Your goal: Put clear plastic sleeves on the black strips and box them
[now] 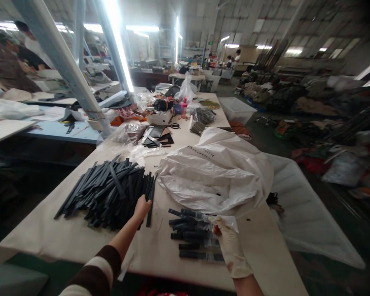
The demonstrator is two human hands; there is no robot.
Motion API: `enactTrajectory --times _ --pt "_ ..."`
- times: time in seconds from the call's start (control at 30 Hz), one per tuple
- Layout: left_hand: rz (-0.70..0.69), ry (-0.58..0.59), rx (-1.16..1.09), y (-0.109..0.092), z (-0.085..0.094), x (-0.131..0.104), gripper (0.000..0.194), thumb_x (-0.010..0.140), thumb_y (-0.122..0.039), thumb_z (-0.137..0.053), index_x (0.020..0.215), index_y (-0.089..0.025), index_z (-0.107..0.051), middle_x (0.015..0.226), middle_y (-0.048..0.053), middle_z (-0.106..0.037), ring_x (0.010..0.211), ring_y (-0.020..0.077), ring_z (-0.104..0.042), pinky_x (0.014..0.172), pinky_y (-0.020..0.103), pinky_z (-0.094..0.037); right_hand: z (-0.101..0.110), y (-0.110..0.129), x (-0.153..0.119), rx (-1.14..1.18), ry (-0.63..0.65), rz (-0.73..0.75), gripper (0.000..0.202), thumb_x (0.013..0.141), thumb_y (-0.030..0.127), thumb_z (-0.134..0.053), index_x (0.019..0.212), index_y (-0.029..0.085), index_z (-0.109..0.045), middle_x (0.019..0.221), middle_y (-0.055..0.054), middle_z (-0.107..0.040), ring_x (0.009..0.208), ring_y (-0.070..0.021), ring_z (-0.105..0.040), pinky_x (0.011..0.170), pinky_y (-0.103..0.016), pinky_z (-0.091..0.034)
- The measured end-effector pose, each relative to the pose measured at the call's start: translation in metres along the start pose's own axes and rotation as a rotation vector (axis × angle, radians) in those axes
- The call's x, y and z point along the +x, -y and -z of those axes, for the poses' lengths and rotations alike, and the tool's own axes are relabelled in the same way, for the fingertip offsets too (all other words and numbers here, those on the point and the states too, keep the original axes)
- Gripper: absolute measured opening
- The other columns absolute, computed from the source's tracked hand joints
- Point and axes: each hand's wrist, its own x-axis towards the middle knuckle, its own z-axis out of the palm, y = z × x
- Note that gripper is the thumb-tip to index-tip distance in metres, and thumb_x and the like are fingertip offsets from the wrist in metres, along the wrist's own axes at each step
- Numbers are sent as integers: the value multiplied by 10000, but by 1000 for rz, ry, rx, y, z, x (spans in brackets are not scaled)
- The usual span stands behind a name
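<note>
My bare left hand (142, 207) is closed on black strips at the right edge of a large loose pile of black strips (111, 189). My right hand (226, 236), in a pale glove, has its fingers curled around a piece of clear plastic (232, 223). Beneath and beside it lie several short bundles of black strips (188, 226), partly wrapped in clear plastic. The right hand hides the right ends of some bundles. A thin sliver of material lies on the cream tabletop (160, 250) between the hands.
A big crumpled white sack (216, 172) rests beyond the bundles. Farther back lie scissors (174, 126), dark flat pieces (158, 137) and plastic bags. A slanted metal post (60, 61) rises at the left. Translucent bins (308, 209) stand right of the table. People are in the background.
</note>
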Motion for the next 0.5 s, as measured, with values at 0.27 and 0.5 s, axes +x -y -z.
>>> enactTrajectory --times 0.27,0.5 --pt "-317 558 -636 -53 22 -140 415 818 -561 -356 860 -162 -464 610 -66 -436 368 25 -269 358 168 -190 -22 30 -17 367 94 -181 261 501 332 -810 610 181 -627 526 54 -581 475 -67 -499 446 -182 -427" --pt "-286 860 -742 -67 47 -187 379 806 -543 -447 830 -165 -451 636 -62 -421 420 14 -268 396 175 -181 -22 45 -30 450 141 -188 268 498 322 -815 605 170 -623 539 48 -562 472 -62 -471 445 -189 -403"
